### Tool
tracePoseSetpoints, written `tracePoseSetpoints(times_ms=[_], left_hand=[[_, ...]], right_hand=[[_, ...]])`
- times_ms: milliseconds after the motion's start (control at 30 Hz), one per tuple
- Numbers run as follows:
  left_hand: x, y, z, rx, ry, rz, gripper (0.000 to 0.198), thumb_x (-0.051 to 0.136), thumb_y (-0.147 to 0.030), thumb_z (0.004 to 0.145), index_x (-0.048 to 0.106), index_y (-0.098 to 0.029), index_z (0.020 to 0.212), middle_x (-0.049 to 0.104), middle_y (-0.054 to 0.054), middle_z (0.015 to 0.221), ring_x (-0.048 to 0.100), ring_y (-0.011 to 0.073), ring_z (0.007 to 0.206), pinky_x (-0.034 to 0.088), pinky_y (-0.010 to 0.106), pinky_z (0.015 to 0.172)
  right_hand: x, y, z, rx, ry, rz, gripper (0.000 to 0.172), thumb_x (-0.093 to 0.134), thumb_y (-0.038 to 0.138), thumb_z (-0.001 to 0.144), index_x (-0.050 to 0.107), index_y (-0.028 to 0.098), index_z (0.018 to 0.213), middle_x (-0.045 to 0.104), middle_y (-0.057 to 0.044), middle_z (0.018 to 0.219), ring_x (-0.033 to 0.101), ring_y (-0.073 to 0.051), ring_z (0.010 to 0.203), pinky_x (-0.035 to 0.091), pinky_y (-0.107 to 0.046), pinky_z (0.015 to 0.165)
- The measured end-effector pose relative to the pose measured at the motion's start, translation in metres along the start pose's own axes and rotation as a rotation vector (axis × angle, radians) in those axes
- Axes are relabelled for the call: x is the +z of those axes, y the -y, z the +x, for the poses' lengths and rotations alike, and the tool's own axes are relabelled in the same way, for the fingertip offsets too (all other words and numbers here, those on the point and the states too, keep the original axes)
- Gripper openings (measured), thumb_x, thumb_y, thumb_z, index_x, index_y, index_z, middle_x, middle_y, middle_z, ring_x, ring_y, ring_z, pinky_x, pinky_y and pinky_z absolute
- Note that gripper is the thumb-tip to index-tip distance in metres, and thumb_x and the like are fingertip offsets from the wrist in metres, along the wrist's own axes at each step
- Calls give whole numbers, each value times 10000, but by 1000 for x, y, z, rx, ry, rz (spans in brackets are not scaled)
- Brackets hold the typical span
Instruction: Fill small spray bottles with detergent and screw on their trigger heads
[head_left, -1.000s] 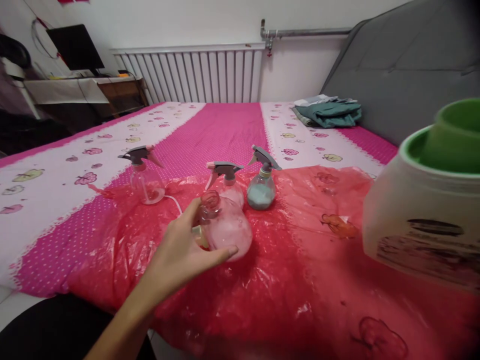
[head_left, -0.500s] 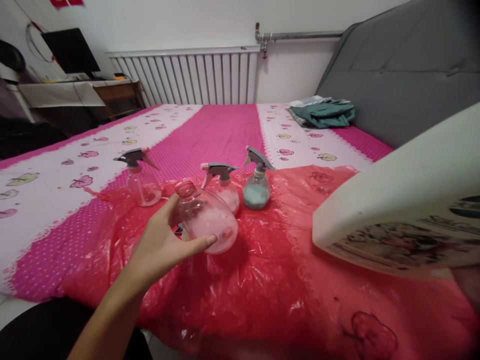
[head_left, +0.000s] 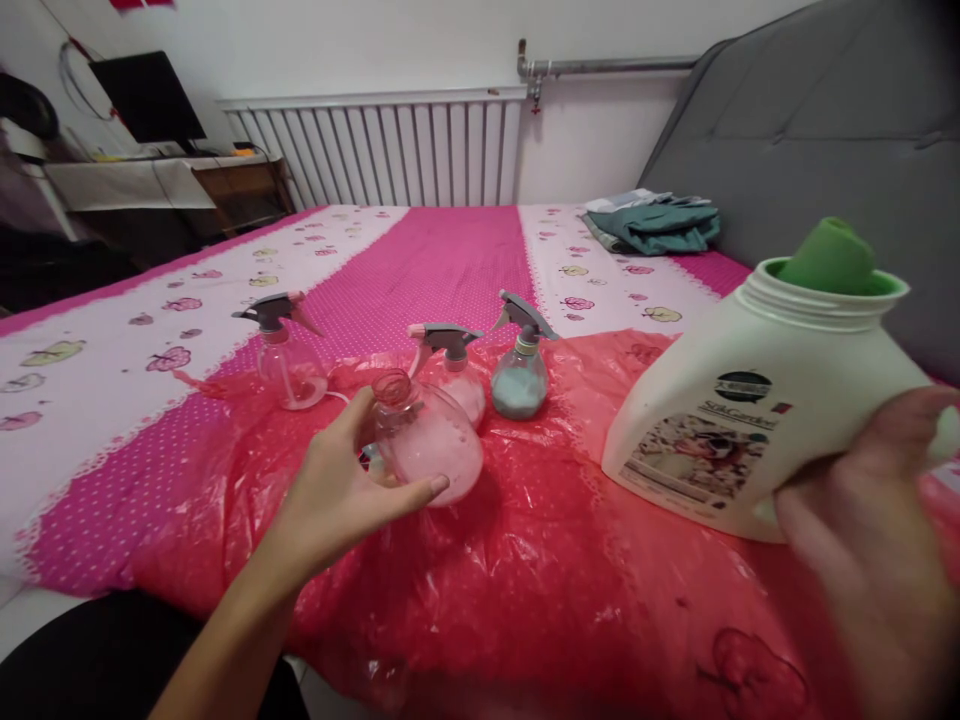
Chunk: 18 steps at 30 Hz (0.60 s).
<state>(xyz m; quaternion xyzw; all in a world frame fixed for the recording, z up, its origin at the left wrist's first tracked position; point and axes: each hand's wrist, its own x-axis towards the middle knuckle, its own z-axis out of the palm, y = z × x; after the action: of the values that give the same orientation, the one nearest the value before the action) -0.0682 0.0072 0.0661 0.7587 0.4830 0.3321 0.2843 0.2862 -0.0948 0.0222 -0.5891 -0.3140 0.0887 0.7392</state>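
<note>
Nearest, lower left: left hand [head_left: 337,495] curved round an uncapped bottle [head_left: 439,450], thumb along its near side, fingers up by the neck. Bottle: clear, pink-tinted, rounded body, short threaded neck; tilted, mouth toward upper left; pale, cloudy pink contents, bubbles on the wall. Located over the red plastic sheet [head_left: 525,580]; base contact cannot be determined.

Right hand [head_left: 862,520], blurred, wrapped about the handle side of a cream jug [head_left: 697,410]. Jug: leaning, top to the right, green insert in its wide mouth, printed floral label and dark oval badge facing the camera. Finger placement behind it hidden.

Just beyond the uncapped bottle, three upright spray bottles: left [head_left: 296,385], pink-tinted, little inside; middle [head_left: 466,395], pink contents, partly covered; right [head_left: 520,388], pale bluish contents. Grey trigger heads on all.

Farther: patterned bedspread [head_left: 465,250], folded clothes [head_left: 660,228] by the grey headboard [head_left: 795,120]. Back wall: white radiator [head_left: 405,150]. Far left: table [head_left: 135,185] bearing a dark monitor [head_left: 146,100].
</note>
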Motion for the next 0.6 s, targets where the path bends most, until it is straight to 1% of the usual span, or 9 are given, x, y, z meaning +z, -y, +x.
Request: tracePoseSetpoints(times_ms=[67, 100, 167, 267, 333, 400, 500, 600], left_hand=[[3, -1, -1, 5, 55, -4, 672, 870, -467, 672, 596, -237, 1240, 739, 86, 1252, 683, 419, 1217, 631, 520, 906], [5, -1, -1, 20, 72, 10, 675, 869, -469, 673, 591, -243, 1245, 741, 86, 1245, 684, 422, 1211, 630, 524, 897], [9, 0, -3, 51, 106, 60, 683, 865, -469, 684, 578, -249, 1263, 746, 91, 1230, 697, 415, 1180, 626, 523, 887], [15, 2, -5, 89, 157, 80, 694, 848, -442, 721, 547, -254, 1318, 737, 96, 1265, 717, 382, 1139, 622, 484, 877], [18, 4, -6, 98, 175, 75, 711, 837, -443, 736, 526, -266, 1351, 728, 86, 1294, 730, 360, 1112, 621, 464, 878], [20, 6, -6, 99, 181, 107, 737, 836, -460, 727, 518, -275, 1365, 733, 84, 1288, 739, 362, 1090, 619, 476, 874], [23, 9, -6, 112, 168, 175, 774, 843, -465, 699, 514, -272, 1372, 736, 102, 1284, 727, 389, 1118, 594, 534, 922], [27, 9, -4, 144, 179, 174, 724, 838, -453, 709, 527, -264, 1335, 734, 103, 1282, 725, 377, 1129, 565, 543, 977]], right_hand=[[-1, -4, 1, 43, 2, 108, 914, 655, 972, 733, 658, 276, 1326, 657, -75, 1251, 570, -312, 1300, 417, -478, 1224], [-2, -7, 3, 52, 3, 129, 918, 687, 969, 704, 668, 274, 1304, 652, -73, 1266, 552, -312, 1324, 379, -467, 1251], [-8, -16, 6, 61, 8, 107, 945, 676, 994, 678, 672, 265, 1280, 638, -76, 1301, 532, -310, 1351, 339, -448, 1274], [-19, -32, 10, 103, 13, 41, 1002, 637, 1013, 689, 628, 243, 1329, 609, -102, 1350, 513, -321, 1373, 347, -478, 1262], [-25, -41, 11, 124, 2, -14, 996, 694, 959, 712, 592, 220, 1372, 582, -125, 1386, 481, -335, 1402, 319, -517, 1267], [-29, -47, 10, 118, -3, -57, 978, 749, 901, 727, 577, 197, 1384, 570, -140, 1398, 462, -344, 1417, 296, -537, 1271], [-28, -49, 10, 79, 3, -83, 961, 779, 866, 722, 582, 179, 1365, 601, -142, 1342, 494, -338, 1387, 315, -526, 1260], [-23, -43, 9, 48, 22, -91, 979, 775, 880, 695, 579, 184, 1356, 614, -139, 1315, 540, -335, 1336, 363, -516, 1234]])
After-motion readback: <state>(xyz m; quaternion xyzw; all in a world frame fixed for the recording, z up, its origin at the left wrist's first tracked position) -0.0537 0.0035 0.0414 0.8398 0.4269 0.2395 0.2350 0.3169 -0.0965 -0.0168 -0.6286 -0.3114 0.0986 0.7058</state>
